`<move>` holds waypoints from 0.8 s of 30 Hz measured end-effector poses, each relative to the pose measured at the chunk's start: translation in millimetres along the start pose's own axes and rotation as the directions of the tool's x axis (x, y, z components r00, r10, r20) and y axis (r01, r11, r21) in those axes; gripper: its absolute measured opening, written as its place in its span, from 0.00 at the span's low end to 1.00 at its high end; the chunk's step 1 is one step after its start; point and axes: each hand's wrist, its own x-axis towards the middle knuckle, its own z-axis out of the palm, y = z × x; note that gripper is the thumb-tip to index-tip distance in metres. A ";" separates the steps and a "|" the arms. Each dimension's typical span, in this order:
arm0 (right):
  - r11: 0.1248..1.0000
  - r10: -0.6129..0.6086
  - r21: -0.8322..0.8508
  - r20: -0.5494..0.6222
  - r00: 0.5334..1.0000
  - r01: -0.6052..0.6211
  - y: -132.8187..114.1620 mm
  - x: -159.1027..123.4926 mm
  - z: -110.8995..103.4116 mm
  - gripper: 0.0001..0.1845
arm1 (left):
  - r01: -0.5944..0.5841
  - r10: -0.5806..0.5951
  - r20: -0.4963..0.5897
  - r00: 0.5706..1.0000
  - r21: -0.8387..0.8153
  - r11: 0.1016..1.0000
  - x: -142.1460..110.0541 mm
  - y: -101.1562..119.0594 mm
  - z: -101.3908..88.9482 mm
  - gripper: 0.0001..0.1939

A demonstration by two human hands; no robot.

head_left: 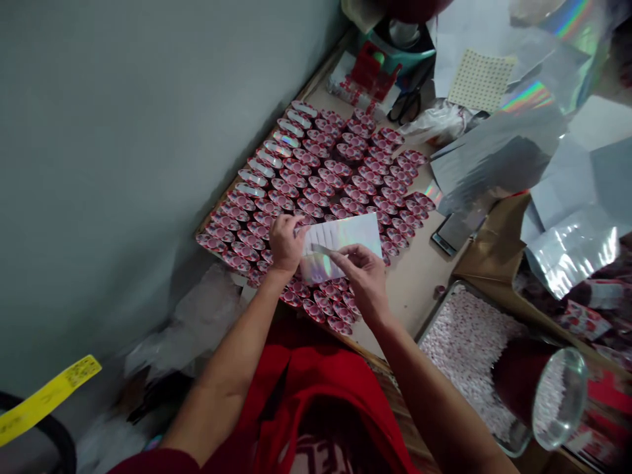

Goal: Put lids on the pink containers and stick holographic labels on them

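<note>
A shiny holographic sticker sheet (358,230) with slits across its left half is held above rows of small packs. My left hand (287,243) is closed on the sheet's left edge. My right hand (364,273) pinches a thin pale strip (320,249), which lies over the sheet; whether it is a sticker or a tool I cannot tell. Under the sheet stand many small red-and-pink packs (295,179) with oval tops, in slanting rows. Along the wall side, several packs (257,176) carry silvery strips across their tops.
Right of the packs lie a flat dark-edged device (444,242), loose shiny sheets (494,158) and a yellowish dotted sheet (481,80). A metal tray (425,329) of small pale pieces holds a tipped clear jar (560,398). Scissors (407,105) lie at the back; the wall (123,131) is left.
</note>
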 end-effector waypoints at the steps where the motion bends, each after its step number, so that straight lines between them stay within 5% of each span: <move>1: 0.991 0.066 0.117 0.024 0.998 -0.069 -2.5 5.2 7.1 0.18 | 0.089 -0.093 -0.025 0.995 -0.142 0.986 -7.7 -2.9 -6.0 0.12; 3: 0.953 0.149 0.253 0.079 0.986 -0.164 1.1 17.3 23.4 0.21 | 0.327 -0.318 0.099 0.943 -0.455 0.828 -22.9 -8.9 -17.5 0.21; 5: 0.924 0.215 0.298 0.111 0.970 -0.239 12.7 28.0 40.0 0.23 | 0.543 -0.456 0.319 0.831 -0.642 0.541 -33.5 -14.5 -26.3 0.31; 7: 0.910 0.269 0.295 0.118 0.956 -0.293 25.6 34.8 53.9 0.24 | 0.626 -0.505 0.427 0.750 -0.706 0.332 -37.6 -18.9 -32.4 0.33; 9: 0.908 0.296 0.280 0.098 0.950 -0.312 34.5 37.8 63.8 0.25 | 0.614 -0.528 0.419 0.739 -0.741 0.272 -37.6 -22.2 -36.9 0.29; 18: 0.908 0.344 0.231 0.062 0.937 -0.348 33.7 39.6 99.2 0.24 | 0.575 -0.612 0.258 0.748 -0.712 0.403 -31.6 -40.0 -60.5 0.19; 21: 0.950 0.275 0.151 0.009 0.961 -0.273 36.9 49.8 128.2 0.22 | 0.530 -0.573 0.121 0.811 -0.568 0.630 -9.2 -52.1 -82.7 0.15; 24: 0.987 0.158 0.003 -0.036 0.987 -0.158 36.2 68.9 169.3 0.20 | 0.382 -0.407 -0.052 0.912 -0.260 0.887 28.5 -65.4 -109.8 0.10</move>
